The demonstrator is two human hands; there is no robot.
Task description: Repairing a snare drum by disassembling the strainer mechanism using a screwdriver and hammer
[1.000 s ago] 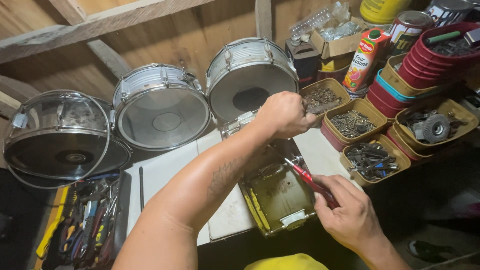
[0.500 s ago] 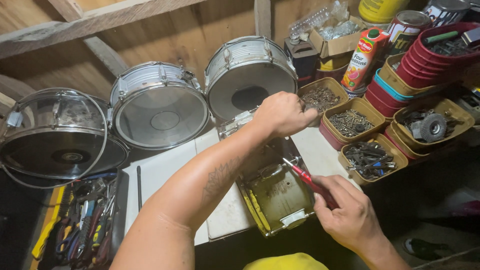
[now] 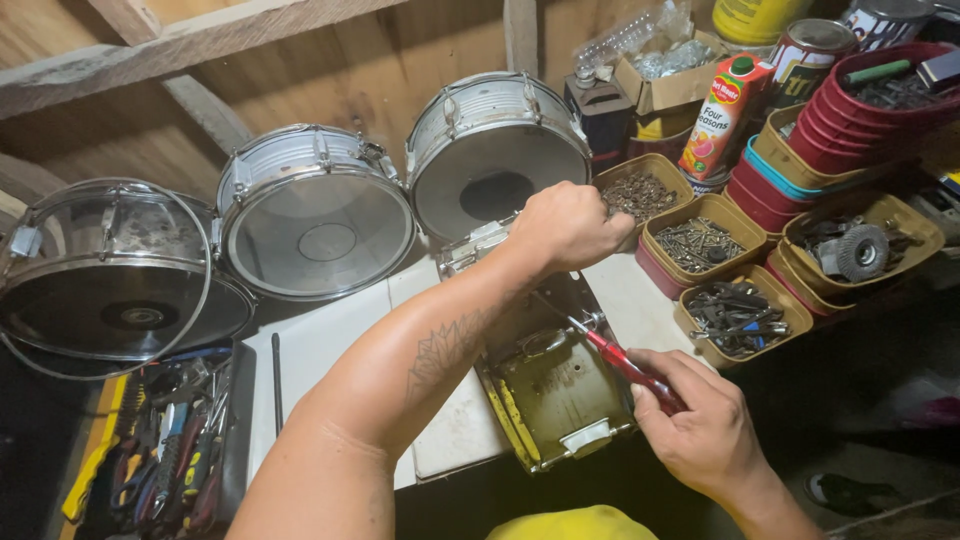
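Your left hand (image 3: 568,226) is curled into a fist, gripping the far end of the grimy metal housing (image 3: 553,385) that lies on the white bench (image 3: 330,345). Your right hand (image 3: 700,430) is clenched around the red-handled screwdriver (image 3: 625,365), its tip touching the housing's rim. Three drums (image 3: 315,215) stand behind, and trays of screws (image 3: 700,240) sit to the right.

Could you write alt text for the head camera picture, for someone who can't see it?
A person's right hand holds a red-handled screwdriver to an open, grimy metal case on a white board, while the left hand grips the case's far end. Three drums lean behind; tubs of screws sit right.
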